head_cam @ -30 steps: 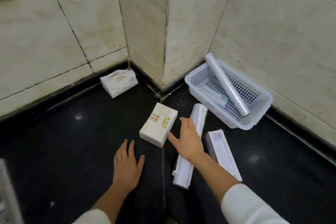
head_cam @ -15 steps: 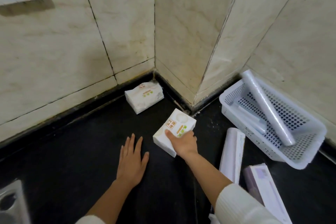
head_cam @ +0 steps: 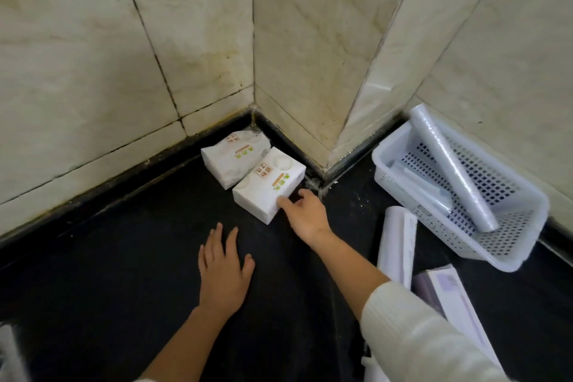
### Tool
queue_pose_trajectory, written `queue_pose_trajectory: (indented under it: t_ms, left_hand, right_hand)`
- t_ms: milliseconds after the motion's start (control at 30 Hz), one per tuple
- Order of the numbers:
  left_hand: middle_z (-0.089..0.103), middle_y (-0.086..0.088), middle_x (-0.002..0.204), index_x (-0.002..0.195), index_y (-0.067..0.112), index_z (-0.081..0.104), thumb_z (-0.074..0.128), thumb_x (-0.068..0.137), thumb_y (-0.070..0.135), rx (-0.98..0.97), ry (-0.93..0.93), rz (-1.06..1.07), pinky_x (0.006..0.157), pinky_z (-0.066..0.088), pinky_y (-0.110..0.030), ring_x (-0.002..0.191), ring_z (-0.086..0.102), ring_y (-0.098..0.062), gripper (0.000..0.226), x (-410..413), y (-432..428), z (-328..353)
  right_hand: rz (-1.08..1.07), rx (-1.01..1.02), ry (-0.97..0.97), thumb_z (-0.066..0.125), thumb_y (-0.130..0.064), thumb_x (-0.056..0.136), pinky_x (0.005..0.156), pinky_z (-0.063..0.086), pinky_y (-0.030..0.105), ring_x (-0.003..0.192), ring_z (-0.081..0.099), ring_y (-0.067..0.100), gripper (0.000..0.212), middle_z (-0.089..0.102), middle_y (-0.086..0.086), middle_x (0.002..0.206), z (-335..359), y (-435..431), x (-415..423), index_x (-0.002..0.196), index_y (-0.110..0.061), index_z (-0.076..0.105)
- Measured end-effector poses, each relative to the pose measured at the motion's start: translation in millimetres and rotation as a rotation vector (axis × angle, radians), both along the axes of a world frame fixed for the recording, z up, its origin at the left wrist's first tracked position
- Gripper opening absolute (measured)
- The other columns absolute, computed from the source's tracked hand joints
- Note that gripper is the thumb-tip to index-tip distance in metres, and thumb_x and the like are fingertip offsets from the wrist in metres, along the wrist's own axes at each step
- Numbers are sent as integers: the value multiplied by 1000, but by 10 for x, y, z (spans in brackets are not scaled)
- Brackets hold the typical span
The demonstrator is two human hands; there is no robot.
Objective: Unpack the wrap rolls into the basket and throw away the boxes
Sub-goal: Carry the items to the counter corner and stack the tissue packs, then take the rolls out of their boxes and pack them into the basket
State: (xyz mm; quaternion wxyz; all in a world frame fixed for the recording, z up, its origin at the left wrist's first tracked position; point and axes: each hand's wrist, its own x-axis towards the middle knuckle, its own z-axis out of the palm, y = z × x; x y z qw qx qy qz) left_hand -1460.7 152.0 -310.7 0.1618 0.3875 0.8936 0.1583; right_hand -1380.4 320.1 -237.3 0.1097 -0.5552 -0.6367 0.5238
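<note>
A white perforated basket (head_cam: 524,214) stands at the right by the wall. A long clear wrap roll (head_cam: 452,164) leans across it and a second roll (head_cam: 424,186) lies inside. On the black surface, a long white wrap box (head_cam: 398,242) and a purple-white wrap box (head_cam: 455,298) lie in front of the basket. My right hand (head_cam: 305,214) rests its fingers on the near end of a white tissue pack (head_cam: 266,186), which touches another tissue pack (head_cam: 229,158) in the corner. My left hand (head_cam: 223,270) lies flat on the surface, fingers apart.
Beige tiled walls meet in a corner, with a jutting pillar (head_cam: 310,71) between the tissue packs and the basket. A black skirting strip runs along the wall base. A pale object (head_cam: 9,353) shows at the bottom left edge.
My right hand left the white wrap box, took the near tissue pack and slid it back against the other pack in the corner. The view swung left. My left hand stayed flat.
</note>
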Motion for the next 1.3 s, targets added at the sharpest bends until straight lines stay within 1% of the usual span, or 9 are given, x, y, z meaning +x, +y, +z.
queue_pose_trajectory:
  t_ms: [167,267,467,600,667,733,800,933,1300]
  left_hand:
    - [30,-6,153,138,17,47,60,90,20,192,-86,-92,116,23,-48,141,25,-25,50,778,146,130]
    - [33,3,150,135,25,49,54,94,24,222,-220,-225,116,23,-40,138,23,-16,41,1386,249,204]
    - [54,2,129,138,18,47,56,94,34,236,-651,-190,103,43,-29,120,50,-13,48,1961,385,349]
    - [68,1,91,115,11,63,65,90,35,129,-779,-93,72,49,-22,86,66,-16,35,2017,415,421]
    - [61,4,69,86,6,69,65,90,33,135,-803,-101,62,43,-24,68,60,-14,27,2001,409,452]
    - [45,6,53,56,12,53,62,93,27,137,-815,-97,54,34,-27,53,43,-10,41,1991,388,477]
    - [32,6,48,50,18,33,59,94,20,122,-791,-73,49,26,-25,48,30,-8,51,1998,366,513]
    - [28,2,52,51,16,29,59,91,8,85,-758,-53,48,23,-24,51,27,-12,50,1945,359,539]
    - [45,-9,64,61,8,52,60,86,9,-20,-754,-38,58,33,-28,61,43,-18,27,1635,359,599]
  right_hand:
    - [-47,344,-74,63,-24,86,61,39,17,64,54,6,30,57,-5,75,144,-98,1148,114,-15,60]
    - [-82,439,-214,63,-24,86,62,38,21,65,52,6,24,56,-4,79,203,-186,1751,109,-15,59]
    - [16,311,-511,59,-41,85,61,40,28,71,59,17,32,63,2,83,193,-402,2295,97,-12,56]
    - [76,206,-528,56,-43,89,67,50,34,74,62,21,31,66,5,87,184,-527,2356,92,-13,55]
    - [98,272,-551,52,-39,92,74,51,36,88,64,25,33,65,9,106,195,-563,2360,108,-10,54]
    - [171,422,-581,50,-27,93,73,45,33,101,60,28,38,53,10,125,205,-570,2356,126,-8,45]
    - [289,543,-566,50,-16,91,74,44,33,103,56,27,34,49,10,124,226,-575,2317,124,-9,47]
    - [309,515,-645,48,-19,92,82,47,32,103,57,28,23,57,14,115,245,-540,2184,109,-6,57]
    - [201,333,-788,59,-40,87,88,50,31,109,61,29,94,55,21,127,-29,-412,2111,144,5,-1]
